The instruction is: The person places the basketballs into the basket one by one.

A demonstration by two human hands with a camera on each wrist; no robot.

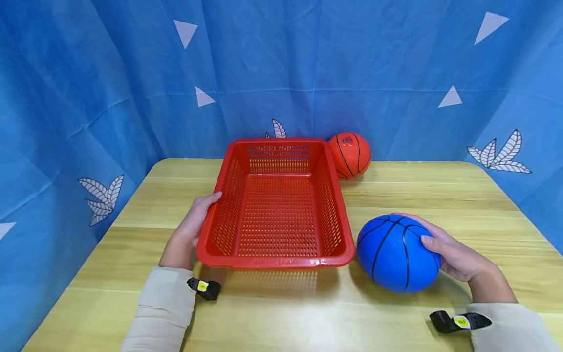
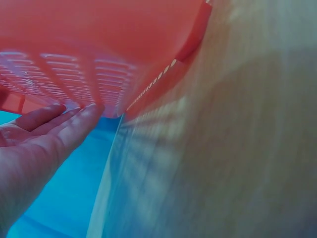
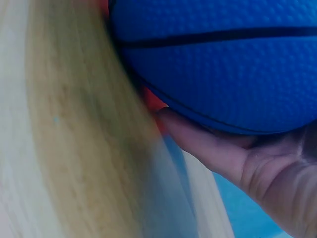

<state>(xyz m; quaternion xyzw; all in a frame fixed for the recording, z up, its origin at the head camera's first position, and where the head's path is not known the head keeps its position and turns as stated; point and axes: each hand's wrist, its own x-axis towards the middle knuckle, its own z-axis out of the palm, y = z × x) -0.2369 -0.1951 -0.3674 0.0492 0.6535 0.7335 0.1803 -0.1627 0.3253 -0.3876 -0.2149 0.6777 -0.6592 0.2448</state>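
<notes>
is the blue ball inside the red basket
No, the blue ball is outside the red basket, beside its right wall, held by the right hand.

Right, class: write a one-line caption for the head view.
Left hand holding a red basket, right hand holding a blue ball, a red ball farther back.

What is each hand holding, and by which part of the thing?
Left hand: the basket, by the rim of its left side. Right hand: the blue ball, by its right side.
</notes>
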